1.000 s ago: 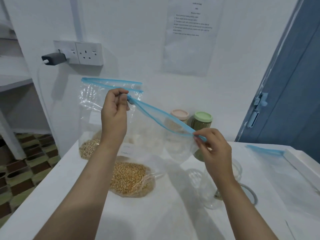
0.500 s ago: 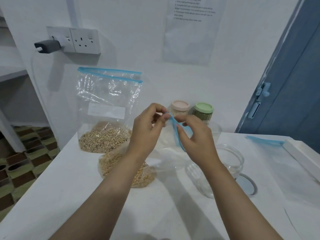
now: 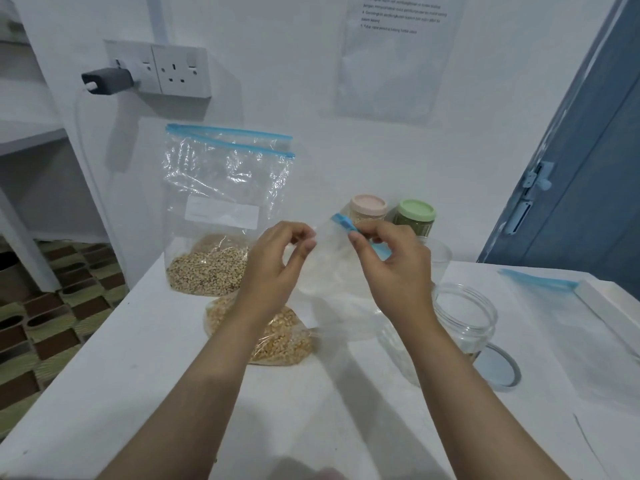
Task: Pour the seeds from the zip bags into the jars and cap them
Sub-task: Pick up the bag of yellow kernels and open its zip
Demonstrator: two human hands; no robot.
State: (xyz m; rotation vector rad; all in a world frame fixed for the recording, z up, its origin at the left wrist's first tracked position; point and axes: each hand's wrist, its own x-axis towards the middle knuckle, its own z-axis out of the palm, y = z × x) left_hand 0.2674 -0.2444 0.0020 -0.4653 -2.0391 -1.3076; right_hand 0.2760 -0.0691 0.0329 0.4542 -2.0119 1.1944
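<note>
My left hand (image 3: 277, 265) and my right hand (image 3: 391, 268) are close together above the table, each pinching the top of a clear zip bag (image 3: 332, 271) with a blue zip strip; its yellow seeds (image 3: 277, 337) lie on the table below. A second zip bag (image 3: 221, 209) with pale seeds stands upright against the wall behind. An open clear jar (image 3: 464, 317) stands just right of my right wrist, its lid (image 3: 498, 368) flat beside it.
Two capped jars stand at the wall, one with a pink lid (image 3: 368, 206), one with a green lid (image 3: 415, 211). An empty zip bag (image 3: 561, 327) lies at the right by a white tray edge (image 3: 609, 306). A blue door (image 3: 595, 168) stands right; the table's left edge drops to the floor.
My hands came down and together from a wide hold on the stretched zip strip. They now pinch the bag's top close together, slightly parted from half a second ago.
</note>
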